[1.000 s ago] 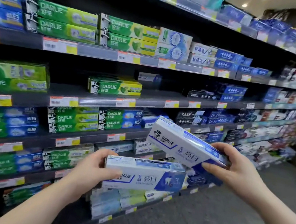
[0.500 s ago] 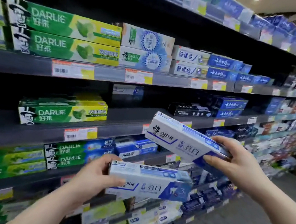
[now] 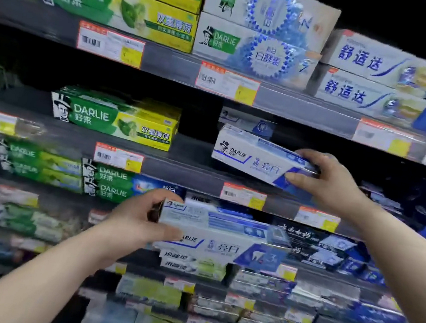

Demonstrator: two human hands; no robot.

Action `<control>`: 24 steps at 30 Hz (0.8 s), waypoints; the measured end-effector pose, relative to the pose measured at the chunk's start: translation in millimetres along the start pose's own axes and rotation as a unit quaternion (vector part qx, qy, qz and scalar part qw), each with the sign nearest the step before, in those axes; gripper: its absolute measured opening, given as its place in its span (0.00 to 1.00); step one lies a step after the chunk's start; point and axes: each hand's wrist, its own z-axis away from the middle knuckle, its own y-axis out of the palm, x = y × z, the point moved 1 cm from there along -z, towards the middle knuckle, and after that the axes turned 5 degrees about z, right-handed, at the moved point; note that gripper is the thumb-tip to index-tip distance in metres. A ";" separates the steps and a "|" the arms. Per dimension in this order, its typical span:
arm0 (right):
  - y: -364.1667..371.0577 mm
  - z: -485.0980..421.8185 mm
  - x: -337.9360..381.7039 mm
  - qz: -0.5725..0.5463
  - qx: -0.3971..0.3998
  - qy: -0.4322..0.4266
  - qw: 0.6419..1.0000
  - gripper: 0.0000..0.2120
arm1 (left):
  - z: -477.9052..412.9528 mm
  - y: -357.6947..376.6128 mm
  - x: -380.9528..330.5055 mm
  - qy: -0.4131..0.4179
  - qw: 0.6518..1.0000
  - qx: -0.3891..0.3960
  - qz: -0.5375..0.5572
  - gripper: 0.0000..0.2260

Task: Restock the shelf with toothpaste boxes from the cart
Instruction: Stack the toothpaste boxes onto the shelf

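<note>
Nearest me, my left hand (image 3: pixel 136 222) grips the left end of a white-and-blue toothpaste box (image 3: pixel 223 234), thumb across its front, holding it level in front of the lower shelves. Further in, my right hand (image 3: pixel 333 179) pinches the right end of a second box (image 3: pixel 251 156), tilted over the front edge of the middle shelf (image 3: pixel 191 170); I cannot tell whether it touches. Behind it lies a matching box (image 3: pixel 248 122), with green boxes (image 3: pixel 113 118) to the left.

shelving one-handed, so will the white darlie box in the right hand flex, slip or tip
Probably stiff: the white Darlie box shows straight edges though the right hand holds only one end. Likely light, as that end grip seems to carry it. Flat faces suggest it will slide on the shelf, not roll; an end push may swivel it.
</note>
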 end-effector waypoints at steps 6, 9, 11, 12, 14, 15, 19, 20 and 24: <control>33.7 -58.0 -27.1 -0.027 0.049 -0.030 0.998 0.27 | -10.1 8.6 -7.9 0.012 0.999 -0.044 0.008 0.22; 51.7 -76.5 -35.9 -0.039 0.060 -0.016 0.997 0.27 | -21.6 8.9 -5.6 0.019 0.999 -0.034 0.022 0.24; 60.3 -87.0 -40.8 -0.037 0.057 -0.012 0.998 0.28 | -30.6 6.9 -3.9 0.023 0.998 -0.035 0.040 0.23; 63.5 -91.2 -42.2 -0.037 0.058 -0.011 0.998 0.28 | -35.2 5.4 -3.9 0.028 0.998 -0.036 0.047 0.23; 68.3 -98.0 -42.7 -0.051 0.063 -0.010 0.997 0.27 | -44.4 1.5 -5.5 0.034 0.998 -0.032 0.045 0.22; 71.1 -101.7 -43.1 -0.063 0.064 -0.010 0.996 0.27 | -49.2 -0.6 -6.7 0.034 0.998 -0.031 0.043 0.22; 81.7 -109.0 -45.8 -0.081 0.080 -0.010 0.993 0.27 | -66.3 -8.1 -14.1 0.045 0.997 -0.046 0.049 0.18; 83.7 -110.9 -46.8 -0.088 0.083 -0.005 0.993 0.27 | -69.6 -9.5 -16.2 0.049 0.997 -0.043 0.047 0.18; 85.8 -117.6 -46.3 -0.073 0.077 -0.010 0.994 0.28 | -82.4 -13.7 -21.1 0.060 0.996 -0.032 0.050 0.18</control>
